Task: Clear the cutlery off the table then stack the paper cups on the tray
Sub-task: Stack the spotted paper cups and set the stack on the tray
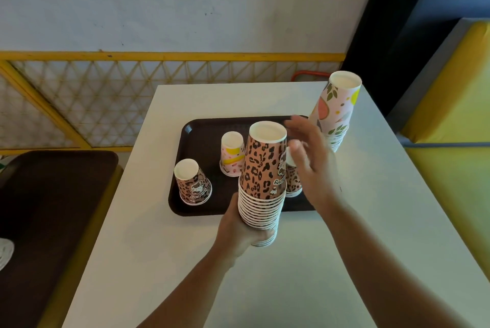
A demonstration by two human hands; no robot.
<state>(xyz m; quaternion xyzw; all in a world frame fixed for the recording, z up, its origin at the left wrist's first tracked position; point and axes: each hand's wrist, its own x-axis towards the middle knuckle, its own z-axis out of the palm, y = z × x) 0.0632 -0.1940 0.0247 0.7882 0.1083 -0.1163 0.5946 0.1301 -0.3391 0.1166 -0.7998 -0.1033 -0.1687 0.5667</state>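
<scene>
No cutlery is seen on the tabletop, a leopard-print cup stack is gripped by the left hand over the tray, the right hand is held open, and loose cups remain unstacked.

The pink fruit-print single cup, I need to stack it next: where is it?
In the head view, the fruit-print cup stands upside down mid-tray, behind the single leopard cup.

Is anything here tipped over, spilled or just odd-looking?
Nothing is spilled or damaged. One thing stands out: the tall stack of pink fruit-patterned paper cups leans sideways at the right end of the dark brown plastic tray. Whether it rests on the tray is hidden behind the right hand.
</scene>
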